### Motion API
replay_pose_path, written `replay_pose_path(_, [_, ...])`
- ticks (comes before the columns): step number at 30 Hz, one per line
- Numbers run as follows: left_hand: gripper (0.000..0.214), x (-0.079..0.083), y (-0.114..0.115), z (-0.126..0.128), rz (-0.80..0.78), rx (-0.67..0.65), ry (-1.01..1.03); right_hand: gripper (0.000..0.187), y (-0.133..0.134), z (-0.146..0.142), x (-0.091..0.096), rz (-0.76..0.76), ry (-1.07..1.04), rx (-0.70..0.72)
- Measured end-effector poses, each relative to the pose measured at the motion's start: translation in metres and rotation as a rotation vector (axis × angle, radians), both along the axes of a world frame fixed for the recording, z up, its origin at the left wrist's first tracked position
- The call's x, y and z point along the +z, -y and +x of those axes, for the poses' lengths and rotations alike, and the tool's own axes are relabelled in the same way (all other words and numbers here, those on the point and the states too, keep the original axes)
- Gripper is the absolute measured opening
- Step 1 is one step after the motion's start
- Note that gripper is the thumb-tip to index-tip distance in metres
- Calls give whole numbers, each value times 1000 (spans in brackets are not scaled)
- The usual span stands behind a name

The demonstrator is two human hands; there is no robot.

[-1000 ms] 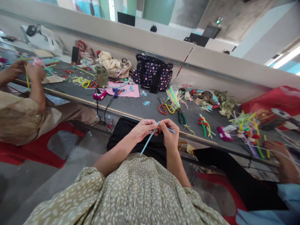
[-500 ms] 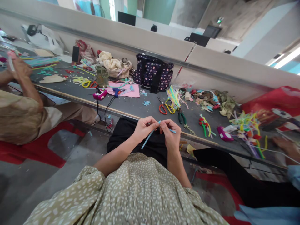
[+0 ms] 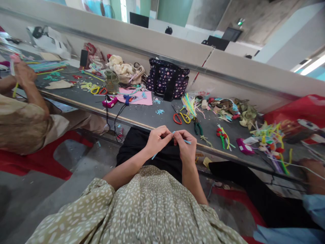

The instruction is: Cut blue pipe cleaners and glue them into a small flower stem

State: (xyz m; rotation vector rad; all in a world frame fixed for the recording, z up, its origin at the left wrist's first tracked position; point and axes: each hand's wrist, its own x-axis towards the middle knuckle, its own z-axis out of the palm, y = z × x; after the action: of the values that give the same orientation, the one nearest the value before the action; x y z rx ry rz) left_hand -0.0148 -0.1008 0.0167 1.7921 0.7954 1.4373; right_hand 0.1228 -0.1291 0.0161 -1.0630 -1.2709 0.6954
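Left hand (image 3: 157,141) and right hand (image 3: 187,148), fingertips pinched together on a light-blue pipe cleaner (image 3: 187,142); scissors (image 3: 180,115) lie beyond on the table (image 3: 146,117).

A long, dark-topped table (image 3: 147,116) runs along a pale, low partition (image 3: 122,32). Red stools (image 3: 56,169) stand on the grey floor (image 3: 88,184). Beyond the partition: dark screens (image 3: 139,20), a green wall section (image 3: 174,13), and a small lit green sign (image 3: 240,22). A bright light strip (image 3: 311,67) shows at upper right.
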Motion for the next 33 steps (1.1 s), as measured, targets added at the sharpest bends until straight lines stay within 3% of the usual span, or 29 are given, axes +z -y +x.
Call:
replay_pose_path(9, [32,-1,-2,1,-78,-97,37,24,-3,0,-5,13,-6,-13])
replay_pose_path(18, [29,-6,-7,2,-437,-349,331,23,-11,-2,-2,5,-78,48])
replay_pose_path(25, [29,-13,-13,-1,-835,-602,468,23,-11,-1,-2,-64,-160,149])
replay_pose_path(33, [22,-12,-16,-4,-1004,-775,567,20,-10,1,-5,-89,-191,143])
